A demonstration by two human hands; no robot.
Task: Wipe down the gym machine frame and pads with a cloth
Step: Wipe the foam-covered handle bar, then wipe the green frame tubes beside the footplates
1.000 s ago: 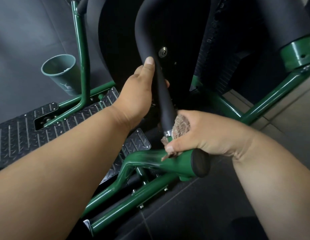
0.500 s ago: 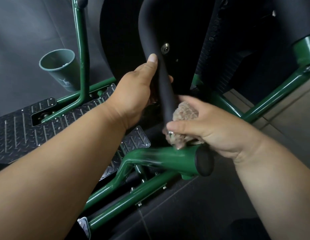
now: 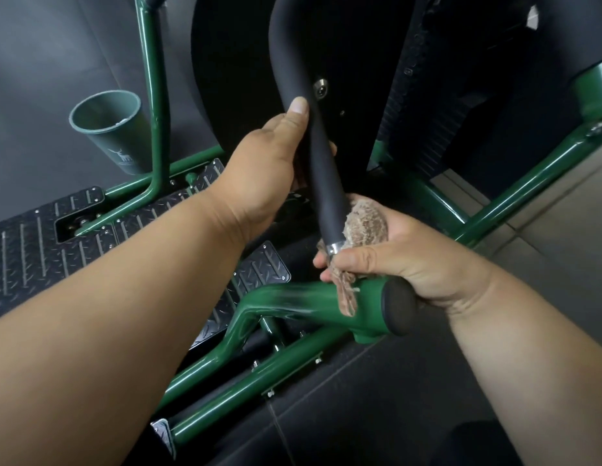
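Note:
A black foam-covered handle bar (image 3: 321, 153) curves down from the top centre to a metal ring above a green frame tube (image 3: 293, 301) with a black end cap (image 3: 399, 306). My left hand (image 3: 269, 173) grips the black bar at mid-height, thumb laid along it. My right hand (image 3: 404, 253) holds a brown fluffy cloth (image 3: 363, 223) wrapped round the bar's lower end, just above the green tube. A strip of the cloth hangs down over the tube.
A green cup (image 3: 116, 129) sits in a holder beside a thin green upright (image 3: 155, 105) at the left. Black diamond-plate footplates (image 3: 30, 250) lie below it. More green frame tubes (image 3: 528, 183) run at the right, with dark floor tiles beneath.
My right hand slid the cloth up the bar's lower end, then back down to the metal ring above the green tube. My left hand kept its grip on the bar.

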